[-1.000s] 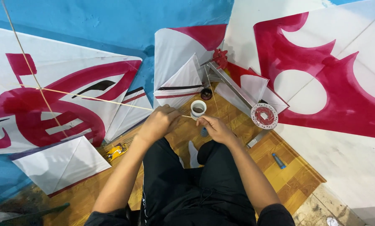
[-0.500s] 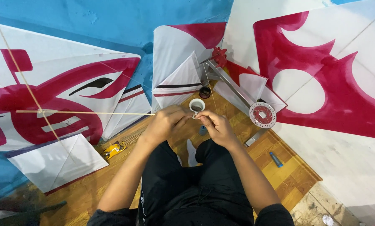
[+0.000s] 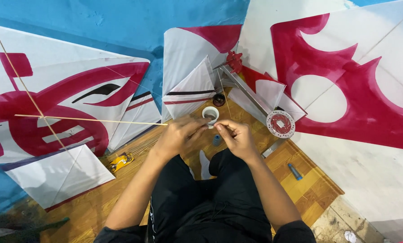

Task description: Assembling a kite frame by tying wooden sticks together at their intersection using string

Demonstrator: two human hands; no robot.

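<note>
Left hand [image 3: 180, 135] pinched shut on the near end of a thin bamboo stick [image 3: 91, 120] | stick pale, slender, running level leftward across a red-and-white kite [image 3: 53, 112] | right hand [image 3: 237, 137] fingertips closed together just beside the left, held item too small to tell | white cup [image 3: 210, 114] just beyond both hands on wooden floor [image 3: 309, 184]

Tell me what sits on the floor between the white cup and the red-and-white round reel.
Mostly bare wooden floor in the head view. A small dark spool stands just beyond the white cup, slightly off the line to the reel.
</note>
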